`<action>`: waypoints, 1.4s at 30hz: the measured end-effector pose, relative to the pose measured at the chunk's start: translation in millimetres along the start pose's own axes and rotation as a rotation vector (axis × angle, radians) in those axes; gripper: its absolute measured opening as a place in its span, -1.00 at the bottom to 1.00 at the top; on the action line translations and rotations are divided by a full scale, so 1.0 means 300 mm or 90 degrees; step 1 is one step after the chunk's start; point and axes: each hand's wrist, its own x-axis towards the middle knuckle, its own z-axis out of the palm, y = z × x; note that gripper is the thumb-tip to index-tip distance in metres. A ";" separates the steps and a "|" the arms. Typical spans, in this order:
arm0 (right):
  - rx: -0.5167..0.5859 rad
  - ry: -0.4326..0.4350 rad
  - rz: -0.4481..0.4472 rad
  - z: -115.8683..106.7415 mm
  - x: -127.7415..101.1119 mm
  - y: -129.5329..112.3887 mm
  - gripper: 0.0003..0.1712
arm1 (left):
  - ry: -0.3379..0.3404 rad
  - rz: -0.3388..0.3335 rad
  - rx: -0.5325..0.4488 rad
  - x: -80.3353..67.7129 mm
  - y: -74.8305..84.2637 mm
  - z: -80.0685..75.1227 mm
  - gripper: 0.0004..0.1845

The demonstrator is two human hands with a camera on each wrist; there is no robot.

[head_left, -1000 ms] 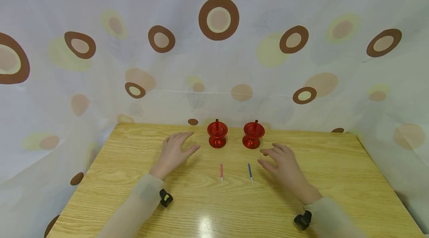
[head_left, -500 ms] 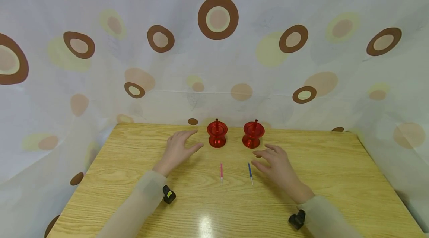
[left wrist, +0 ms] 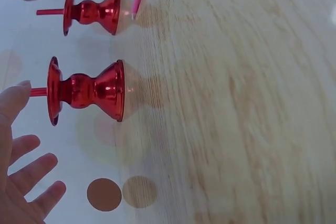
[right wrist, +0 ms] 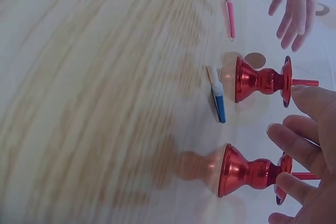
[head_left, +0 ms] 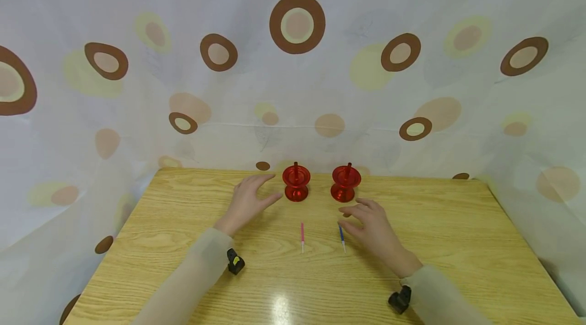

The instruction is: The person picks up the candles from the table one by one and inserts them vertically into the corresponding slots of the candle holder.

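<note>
Because the pink candle (head_left: 302,236) and the blue candle (head_left: 342,237) lie separately at the lower centre of the frame, each seems set out to suit one hand. Above them, near mid-frame, the left holder (head_left: 296,181) and the right holder (head_left: 345,182) stand upright, apparently lined up to match the candles. Left of the left holder, my left hand (head_left: 247,204) hovers, fingers and thumb spread, holding nothing. My right hand (head_left: 373,227) hangs above the blue candle's upper end, fingers parted, loosely bent, pinching nothing. Around us lies the wooden surface (head_left: 458,243); a spotted cloth (head_left: 293,91) fills the upper frame, probably as a screen.
</note>
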 end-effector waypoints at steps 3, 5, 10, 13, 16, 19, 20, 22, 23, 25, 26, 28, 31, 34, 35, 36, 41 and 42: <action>0.010 -0.006 0.008 0.005 0.002 -0.005 -0.70 | 0.001 0.004 -0.009 0.008 0.004 0.003 -0.33; 0.016 -0.010 0.015 0.008 0.002 -0.010 -0.71 | 0.002 0.006 -0.013 0.012 0.007 0.005 -0.33; 0.032 -0.020 0.030 0.012 0.001 -0.022 -0.70 | 0.004 0.001 -0.011 0.018 0.013 0.008 -0.32; 0.038 -0.020 0.027 0.015 0.001 -0.026 -0.69 | 0.004 -0.001 -0.010 0.020 0.019 0.009 -0.32; 0.041 -0.019 0.019 0.019 0.001 -0.030 -0.70 | 0.003 -0.002 -0.016 0.025 0.023 0.012 -0.32; 0.045 -0.021 0.020 0.022 0.002 -0.035 -0.70 | 0.002 -0.004 -0.023 0.030 0.026 0.018 -0.32; 0.047 -0.023 0.022 0.023 0.002 -0.037 -0.70 | 0.002 -0.002 -0.023 0.032 0.026 0.021 -0.32; 0.048 -0.027 0.028 0.025 0.003 -0.041 -0.70 | 0.002 -0.002 -0.022 0.037 0.026 0.028 -0.33; 0.048 -0.029 0.031 0.025 0.004 -0.043 -0.70 | 0.004 0.000 -0.024 0.039 0.025 0.031 -0.33; 0.046 -0.035 0.035 0.027 0.005 -0.047 -0.70 | 0.006 0.002 -0.028 0.042 0.024 0.039 -0.34; 0.045 -0.039 0.037 0.029 0.006 -0.048 -0.70 | 0.007 0.003 -0.030 0.044 0.023 0.043 -0.34; 0.044 -0.047 0.040 0.033 0.007 -0.050 -0.70 | 0.008 0.002 -0.037 0.046 0.023 0.049 -0.34; 0.046 -0.058 0.047 0.039 0.008 -0.055 -0.71 | 0.007 -0.002 -0.046 0.049 0.023 0.056 -0.33; 0.055 -0.064 0.053 0.045 0.009 -0.058 -0.71 | 0.007 -0.006 -0.055 0.052 0.025 0.057 -0.31; 0.057 -0.063 0.052 0.047 0.010 -0.059 -0.72 | 0.007 -0.006 -0.057 0.052 0.026 0.057 -0.30; 0.059 -0.063 0.051 0.050 0.010 -0.060 -0.71 | 0.007 -0.006 -0.059 0.053 0.026 0.057 -0.30; 0.062 -0.050 0.033 0.065 0.013 -0.065 -0.71 | 0.003 -0.006 -0.067 0.062 0.023 0.059 -0.27; 0.063 -0.049 0.031 0.067 0.014 -0.066 -0.71 | 0.002 -0.006 -0.070 0.064 0.022 0.059 -0.26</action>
